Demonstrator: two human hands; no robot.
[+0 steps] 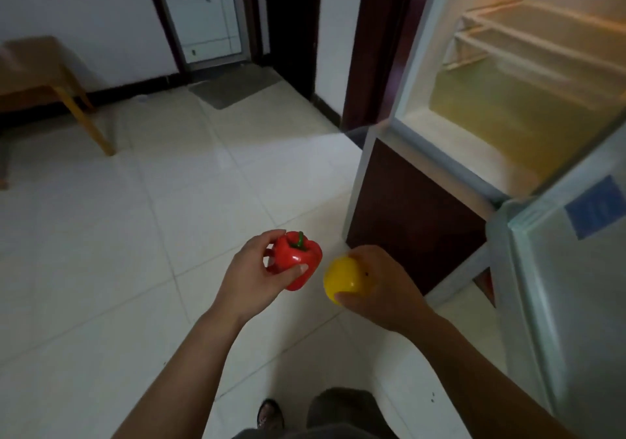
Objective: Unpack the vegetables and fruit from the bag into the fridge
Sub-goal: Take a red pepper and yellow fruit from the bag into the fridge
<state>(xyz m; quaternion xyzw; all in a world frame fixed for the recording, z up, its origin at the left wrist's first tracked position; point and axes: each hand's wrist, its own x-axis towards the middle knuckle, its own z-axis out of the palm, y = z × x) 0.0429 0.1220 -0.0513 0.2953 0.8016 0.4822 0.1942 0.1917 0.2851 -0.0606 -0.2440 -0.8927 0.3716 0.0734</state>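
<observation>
two items in hand, fridge open and waiting

my left grip [250,283] is wrapped round a red pepper [296,259], my right grip [379,289] round a yellow fruit [342,279], both over the floor [135,235]. beyond, the fridge [528,76] shelves look bare, so i judge nothing is stored yet; the bag is out of view.

home | open fridge [508,76] | tiled floor [135,235] | doormat [233,88]

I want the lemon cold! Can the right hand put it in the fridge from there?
Probably yes. The fridge stands open ahead on the right, and nothing lies between it and the right hand holding the lemon.
</observation>
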